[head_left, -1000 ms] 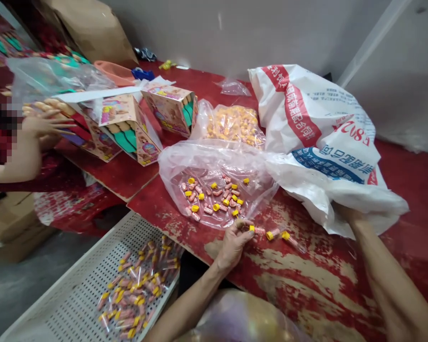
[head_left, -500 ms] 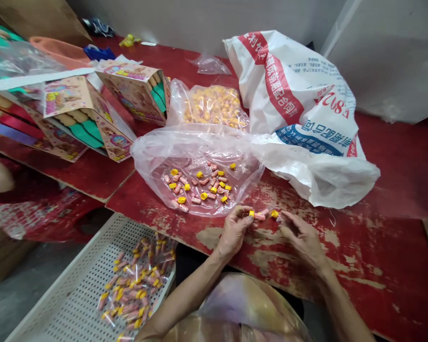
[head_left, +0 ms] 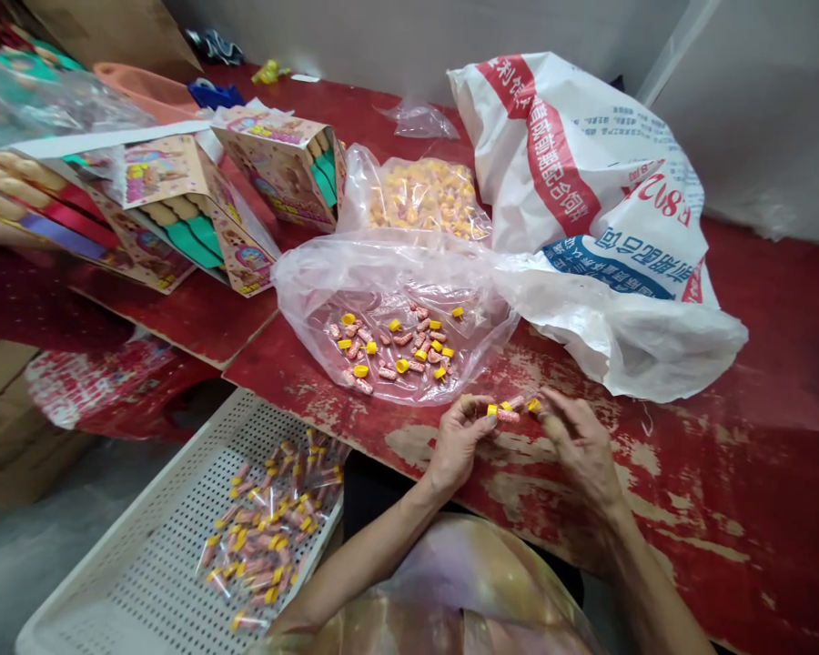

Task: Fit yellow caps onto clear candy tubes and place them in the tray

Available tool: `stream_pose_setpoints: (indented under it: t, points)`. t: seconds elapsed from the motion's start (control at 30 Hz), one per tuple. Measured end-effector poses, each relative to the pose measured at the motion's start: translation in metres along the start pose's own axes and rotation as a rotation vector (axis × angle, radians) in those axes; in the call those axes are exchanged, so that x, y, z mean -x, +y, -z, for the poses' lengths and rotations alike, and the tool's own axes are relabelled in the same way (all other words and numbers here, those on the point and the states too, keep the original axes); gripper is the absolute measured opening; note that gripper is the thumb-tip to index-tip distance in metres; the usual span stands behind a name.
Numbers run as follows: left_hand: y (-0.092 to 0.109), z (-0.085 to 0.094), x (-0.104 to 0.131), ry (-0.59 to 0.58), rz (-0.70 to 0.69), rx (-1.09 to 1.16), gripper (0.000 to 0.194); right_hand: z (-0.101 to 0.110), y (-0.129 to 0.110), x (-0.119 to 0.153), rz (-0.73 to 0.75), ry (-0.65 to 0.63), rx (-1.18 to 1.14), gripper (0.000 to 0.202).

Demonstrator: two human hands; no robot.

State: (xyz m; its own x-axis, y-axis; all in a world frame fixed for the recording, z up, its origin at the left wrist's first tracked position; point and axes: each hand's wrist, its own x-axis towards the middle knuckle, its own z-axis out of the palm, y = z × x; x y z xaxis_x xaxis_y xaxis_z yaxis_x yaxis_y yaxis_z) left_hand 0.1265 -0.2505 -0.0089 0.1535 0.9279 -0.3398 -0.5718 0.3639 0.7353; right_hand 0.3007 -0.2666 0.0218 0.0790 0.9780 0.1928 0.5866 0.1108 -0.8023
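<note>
Above the table's front edge, my left hand point(head_left: 459, 446) is closed, thumb and fingers pinching small pink-speckled pieces with yellow caps point(head_left: 508, 416). My right hand point(head_left: 582, 446) has its fingertips closed at the other end of these pieces, by a yellow cap point(head_left: 533, 405). Whether a clear wrapper surrounds them is too small to tell. Just beyond my hands lies an open clear plastic bag point(head_left: 300, 273) with several loose pink pieces and yellow caps on it. Below on the left, a white perforated tray point(head_left: 143, 546) holds a heap of clear-wrapped pink pieces with yellow caps.
A clear bag packed with yellow pieces point(head_left: 427, 196) sits behind the open bag. A large white printed sack point(head_left: 587, 182) slumps at the right. Printed boxes with wooden-looking handles point(head_left: 170, 218) stand at the left on the red table point(head_left: 757, 473), near an orange basin point(head_left: 143, 91).
The view has swung slightly left, so everything sits further right. Between my hands, the pieces have turned a little, and another yellow cap shows among them.
</note>
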Motion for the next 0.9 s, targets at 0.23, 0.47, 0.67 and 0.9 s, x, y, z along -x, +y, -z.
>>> stream_pose_setpoints:
  t: [0.23, 0.47, 0.67, 0.9]
  points:
    - [-0.001, -0.005, 0.002, -0.013, 0.054, 0.093, 0.032, -0.014, 0.001, 0.006, -0.306, 0.221, -0.703, 0.051]
    - [-0.004, -0.007, 0.005, -0.015, 0.068, 0.080, 0.032, -0.034, -0.006, 0.019, -0.208, 0.098, -0.669, 0.026]
    - [-0.009, -0.004, 0.010, 0.034, 0.049, -0.034, 0.025, -0.024, 0.001, 0.018, -0.105, -0.088, -0.111, 0.025]
    - [-0.012, -0.010, 0.020, -0.018, 0.047, -0.212, 0.018, -0.021, 0.005, 0.028, 0.151, -0.101, 0.137, 0.015]
